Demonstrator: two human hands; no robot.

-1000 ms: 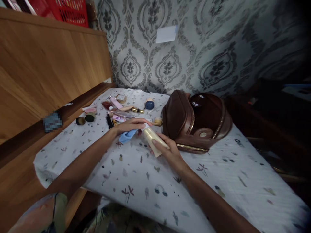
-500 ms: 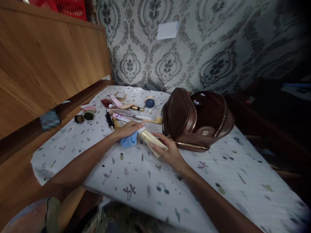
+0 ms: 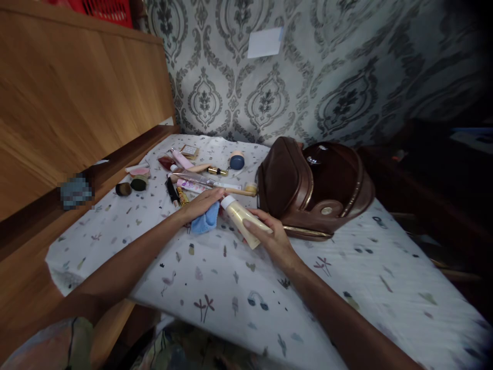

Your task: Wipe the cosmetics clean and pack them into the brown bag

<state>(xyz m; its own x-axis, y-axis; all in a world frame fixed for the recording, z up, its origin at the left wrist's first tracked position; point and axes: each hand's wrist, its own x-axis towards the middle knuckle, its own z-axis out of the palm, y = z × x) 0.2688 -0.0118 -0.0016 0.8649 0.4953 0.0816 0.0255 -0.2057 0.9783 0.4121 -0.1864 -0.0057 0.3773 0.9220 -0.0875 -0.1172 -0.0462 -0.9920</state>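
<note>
My right hand (image 3: 271, 237) is wrapped round a cream-coloured tube (image 3: 242, 220) with a white cap, held tilted just above the patterned sheet (image 3: 215, 277). My left hand (image 3: 200, 203) lies with its fingers closed over a small blue cloth (image 3: 205, 223), right beside the tube's cap. A brown leather bag (image 3: 314, 187) lies open just to the right of both hands.
Several cosmetics (image 3: 188, 172) lie scattered beyond my left hand: tubes, brushes, small pots and a blue-lidded jar (image 3: 236, 161). A wooden headboard (image 3: 77, 97) runs along the left. Patterned wallpaper (image 3: 308, 67) stands behind, with a white note stuck on it.
The tube has moved slightly away from the cloth, so its white cap now shows clear of my left fingers. Both hands stay in nearly the same place.
</note>
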